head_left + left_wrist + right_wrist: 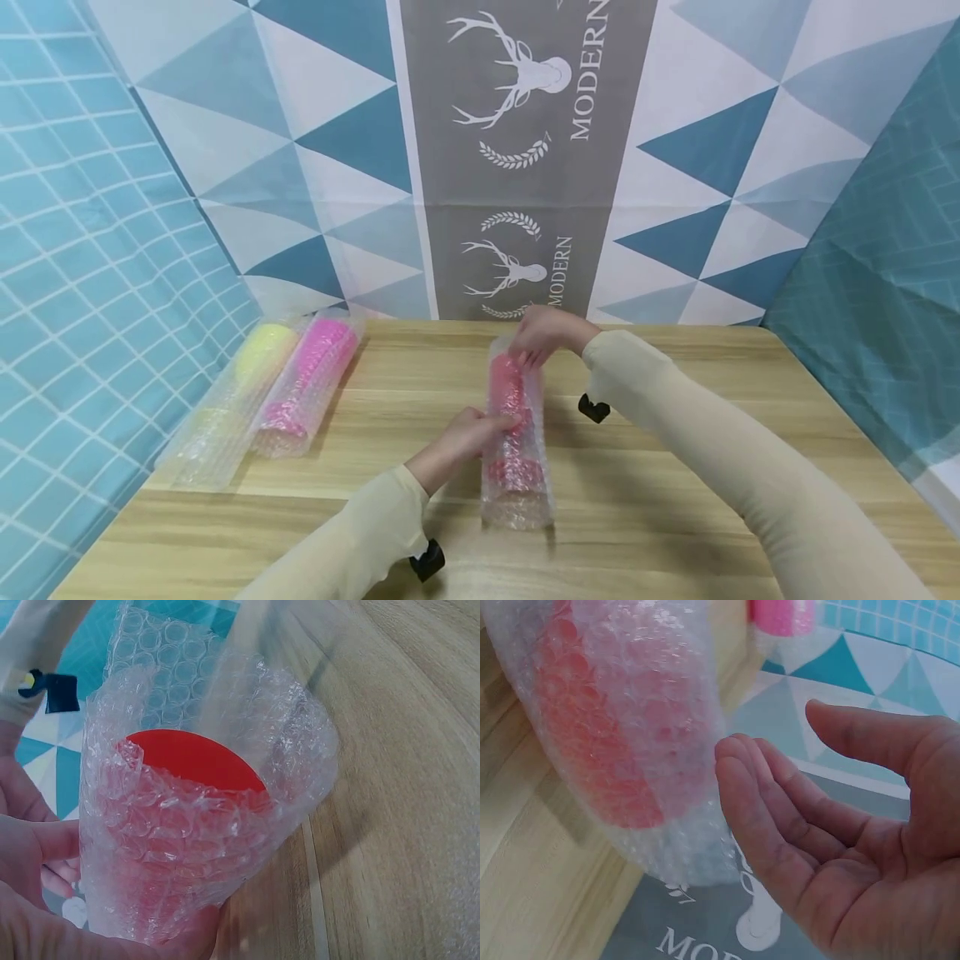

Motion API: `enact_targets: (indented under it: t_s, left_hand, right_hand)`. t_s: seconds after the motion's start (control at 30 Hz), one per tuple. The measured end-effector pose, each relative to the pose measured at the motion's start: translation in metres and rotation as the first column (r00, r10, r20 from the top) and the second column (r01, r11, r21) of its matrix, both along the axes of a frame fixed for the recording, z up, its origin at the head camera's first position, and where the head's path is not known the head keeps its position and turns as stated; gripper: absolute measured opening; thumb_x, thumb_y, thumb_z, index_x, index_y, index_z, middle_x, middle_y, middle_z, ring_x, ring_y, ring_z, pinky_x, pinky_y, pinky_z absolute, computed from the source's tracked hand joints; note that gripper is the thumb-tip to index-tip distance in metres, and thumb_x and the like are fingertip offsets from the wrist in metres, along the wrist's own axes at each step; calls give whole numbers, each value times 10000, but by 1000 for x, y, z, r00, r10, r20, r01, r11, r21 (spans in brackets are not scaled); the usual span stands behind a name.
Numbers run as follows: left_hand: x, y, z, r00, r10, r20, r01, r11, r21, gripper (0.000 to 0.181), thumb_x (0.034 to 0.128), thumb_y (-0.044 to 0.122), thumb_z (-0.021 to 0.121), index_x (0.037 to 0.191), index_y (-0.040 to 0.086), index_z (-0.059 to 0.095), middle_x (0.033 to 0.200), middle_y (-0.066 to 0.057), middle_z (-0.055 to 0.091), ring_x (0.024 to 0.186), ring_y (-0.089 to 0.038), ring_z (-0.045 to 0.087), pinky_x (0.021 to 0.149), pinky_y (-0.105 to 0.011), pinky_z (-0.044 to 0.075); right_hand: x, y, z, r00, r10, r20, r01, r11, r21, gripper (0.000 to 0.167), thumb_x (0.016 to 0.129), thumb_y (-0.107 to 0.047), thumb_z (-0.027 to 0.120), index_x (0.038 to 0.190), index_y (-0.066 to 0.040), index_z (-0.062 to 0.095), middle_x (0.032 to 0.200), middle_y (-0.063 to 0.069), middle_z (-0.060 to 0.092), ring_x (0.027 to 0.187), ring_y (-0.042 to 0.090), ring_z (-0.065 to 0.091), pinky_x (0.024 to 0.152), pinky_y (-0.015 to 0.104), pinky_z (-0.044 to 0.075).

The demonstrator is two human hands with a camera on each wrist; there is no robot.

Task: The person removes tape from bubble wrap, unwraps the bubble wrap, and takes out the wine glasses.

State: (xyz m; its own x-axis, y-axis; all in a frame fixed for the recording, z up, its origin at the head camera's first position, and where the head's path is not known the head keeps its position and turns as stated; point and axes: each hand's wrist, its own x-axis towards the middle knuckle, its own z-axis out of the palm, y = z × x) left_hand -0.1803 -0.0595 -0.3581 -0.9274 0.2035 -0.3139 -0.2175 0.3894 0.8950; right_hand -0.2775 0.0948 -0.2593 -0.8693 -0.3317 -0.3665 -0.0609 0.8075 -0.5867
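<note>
A red cylindrical object [506, 385] lies inside a clear bubble-wrap sleeve [519, 508] in the middle of the wooden table. My left hand [467, 435] grips the sleeve from its left side, thumb on top. In the left wrist view the sleeve's end [176, 682] gapes and a flat red round face [199, 761] shows within. My right hand [545, 333] is at the far end of the sleeve; in the right wrist view this hand [840, 825] has relaxed fingers beside the wrap [630, 712], thumb apart from them.
On the table's left side lie two more bubble-wrapped objects, one yellow [264, 354] and one pink [322, 346]. A patterned cloth [517, 183] with deer heads hangs behind the table [637, 533], and blue tiled-pattern cloth [97, 250] stands at the left.
</note>
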Motion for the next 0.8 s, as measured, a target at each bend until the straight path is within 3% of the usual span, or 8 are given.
enact_targets:
  t_s: [0.2, 0.3, 0.57, 0.8]
  left_hand:
    - [1, 1, 0, 1000, 4, -4, -4, 1000, 22, 378, 852, 379, 657, 901, 4, 653, 787, -23, 645, 723, -139, 586, 674, -253, 487]
    - [2, 1, 1, 1000, 10, -14, -10, 999, 30, 366, 848, 361, 663, 899, -1, 644, 774, -19, 629, 706, -136, 573, 643, -244, 476]
    - [3, 2, 1, 1000, 15, -7, -15, 999, 38, 369, 841, 375, 671, 886, 11, 636, 781, -23, 629, 711, -139, 579, 648, -247, 480]
    - [3, 3, 1, 1000, 16, -14, -16, 1000, 22, 397, 847, 366, 665, 954, -12, 610, 857, -65, 620, 769, -169, 575, 677, -274, 482]
  right_hand:
    - [-8, -9, -7, 998, -59, 22, 58, 997, 57, 173, 829, -122, 645, 904, 34, 648, 754, 78, 712, 607, 123, 657, 701, 276, 601]
    - [-11, -13, -9, 996, -86, 4, 85, 992, 95, 146, 818, -130, 651, 845, 13, 649, 687, 60, 692, 552, 110, 639, 661, 264, 599]
    - [-15, -22, -11, 994, -107, -13, 108, 970, 219, 122, 798, -88, 600, 690, -34, 621, 572, 24, 625, 449, 75, 564, 553, 213, 569]
    - [-17, -29, -15, 992, -103, -78, 123, 940, 318, 144, 742, -37, 573, 603, -60, 547, 520, -5, 558, 399, 65, 489, 410, 158, 460]
